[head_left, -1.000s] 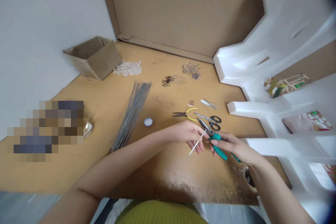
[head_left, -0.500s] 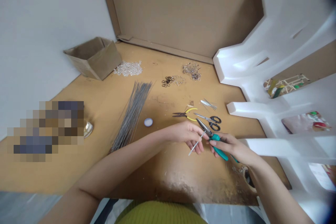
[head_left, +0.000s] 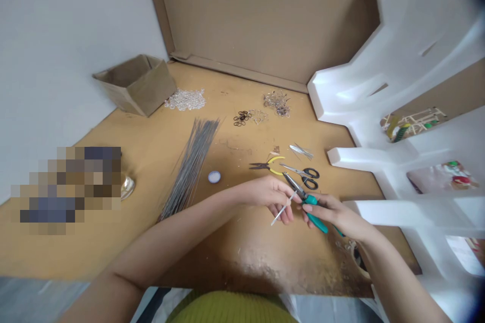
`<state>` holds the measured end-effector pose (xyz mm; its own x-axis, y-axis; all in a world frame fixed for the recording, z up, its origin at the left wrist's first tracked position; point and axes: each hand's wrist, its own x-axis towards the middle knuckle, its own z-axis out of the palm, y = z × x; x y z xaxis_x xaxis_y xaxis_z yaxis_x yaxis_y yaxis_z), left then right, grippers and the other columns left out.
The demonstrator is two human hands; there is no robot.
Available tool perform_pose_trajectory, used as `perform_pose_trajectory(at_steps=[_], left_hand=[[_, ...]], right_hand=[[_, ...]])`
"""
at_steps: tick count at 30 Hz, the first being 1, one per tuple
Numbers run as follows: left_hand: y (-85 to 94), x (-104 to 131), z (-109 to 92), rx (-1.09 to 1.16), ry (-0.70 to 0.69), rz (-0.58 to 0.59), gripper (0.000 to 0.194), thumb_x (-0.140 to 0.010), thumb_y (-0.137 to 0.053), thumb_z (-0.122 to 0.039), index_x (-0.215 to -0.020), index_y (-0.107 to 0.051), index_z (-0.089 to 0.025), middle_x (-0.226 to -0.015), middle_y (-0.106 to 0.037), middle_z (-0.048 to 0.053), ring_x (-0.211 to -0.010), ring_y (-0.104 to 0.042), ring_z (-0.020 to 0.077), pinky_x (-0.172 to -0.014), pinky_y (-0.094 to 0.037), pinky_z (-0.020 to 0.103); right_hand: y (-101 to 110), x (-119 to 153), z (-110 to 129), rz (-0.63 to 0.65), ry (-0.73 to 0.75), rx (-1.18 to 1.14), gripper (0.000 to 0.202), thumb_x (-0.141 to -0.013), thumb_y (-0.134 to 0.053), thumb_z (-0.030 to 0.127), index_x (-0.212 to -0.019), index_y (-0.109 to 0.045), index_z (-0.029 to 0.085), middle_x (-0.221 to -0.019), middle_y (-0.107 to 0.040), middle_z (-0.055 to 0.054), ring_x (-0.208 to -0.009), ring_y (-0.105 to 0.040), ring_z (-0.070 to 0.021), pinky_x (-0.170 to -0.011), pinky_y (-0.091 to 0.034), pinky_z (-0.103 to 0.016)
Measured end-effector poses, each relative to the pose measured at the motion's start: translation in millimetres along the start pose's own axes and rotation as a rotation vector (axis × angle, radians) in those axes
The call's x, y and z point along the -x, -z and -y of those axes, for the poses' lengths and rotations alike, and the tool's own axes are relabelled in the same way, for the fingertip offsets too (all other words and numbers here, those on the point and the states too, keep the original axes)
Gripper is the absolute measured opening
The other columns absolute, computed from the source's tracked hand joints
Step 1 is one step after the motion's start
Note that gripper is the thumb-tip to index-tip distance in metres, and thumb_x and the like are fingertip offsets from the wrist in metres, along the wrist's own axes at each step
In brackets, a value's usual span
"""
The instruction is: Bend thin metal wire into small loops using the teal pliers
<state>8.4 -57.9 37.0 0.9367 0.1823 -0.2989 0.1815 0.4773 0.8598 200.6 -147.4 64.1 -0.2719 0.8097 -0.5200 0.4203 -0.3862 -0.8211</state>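
Note:
My right hand (head_left: 328, 212) is closed round pliers (head_left: 315, 218) with teal handles, their metal jaws pointing up and left. Close beside it, my left hand (head_left: 276, 198) pinches a thin silvery rod (head_left: 280, 213) that slants down to the left. The rod's upper end lies by the plier jaws; whether they touch it I cannot tell. Just beyond my hands lie yellow-handled long-nose pliers (head_left: 265, 165) and black-handled scissors (head_left: 306, 174). A bundle of grey wires (head_left: 192, 166) lies to the left of my hands, with a small white-and-blue round lid (head_left: 214, 176) beside it.
A cardboard box (head_left: 138, 88) stands at the back left by a heap of clear rings (head_left: 185, 99). Black rings (head_left: 241, 117) and small metal pieces (head_left: 278, 102) lie further back. Thin metal pieces (head_left: 301, 151) lie near the scissors. White moulded plastic (head_left: 364, 156) borders the right side.
Both hands hold nearly the same place. The rod and the teal pliers have shifted very slightly, and nothing has been let go.

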Motion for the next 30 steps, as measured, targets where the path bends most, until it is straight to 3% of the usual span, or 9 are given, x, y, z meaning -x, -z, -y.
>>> perform_pose_trajectory(at_steps=[12, 20, 30], left_hand=[[-0.3, 1.8, -2.9, -0.024, 0.016, -0.016, 0.031, -0.070, -0.047, -0.010, -0.099, -0.059, -0.010, -0.060, -0.063, 0.003, -0.053, -0.061, 0.0114, -0.057, -0.048, 0.024], [4.2, -0.5, -0.1, -0.052, 0.023, -0.003, 0.029, -0.070, -0.048, -0.011, -0.096, -0.059, -0.010, -0.060, -0.063, 0.004, -0.054, -0.062, 0.0122, -0.054, -0.045, 0.022], [8.3, -2.4, 6.6, -0.090, 0.048, 0.024, 0.029, -0.068, -0.052, -0.015, -0.096, -0.060, -0.011, -0.060, -0.064, 0.003, -0.054, -0.061, 0.0122, -0.055, -0.045, 0.023]], right_hand=[[-4.2, -0.9, -4.9, -0.062, 0.014, 0.049, 0.032, -0.081, -0.050, 0.046, -0.075, -0.053, 0.015, -0.065, -0.053, 0.000, -0.055, -0.048, -0.0105, -0.052, -0.038, -0.023], [-9.0, -5.3, -9.9, -0.021, 0.027, -0.007, 0.035, -0.082, -0.046, 0.050, -0.080, -0.052, 0.015, -0.066, -0.053, -0.001, -0.057, -0.049, -0.0121, -0.050, -0.038, -0.023], [-18.6, -10.7, -24.2, -0.175, 0.087, 0.200, 0.029, -0.081, -0.049, 0.045, -0.073, -0.049, 0.017, -0.058, -0.046, 0.004, -0.053, -0.044, -0.0106, -0.051, -0.033, -0.023]])
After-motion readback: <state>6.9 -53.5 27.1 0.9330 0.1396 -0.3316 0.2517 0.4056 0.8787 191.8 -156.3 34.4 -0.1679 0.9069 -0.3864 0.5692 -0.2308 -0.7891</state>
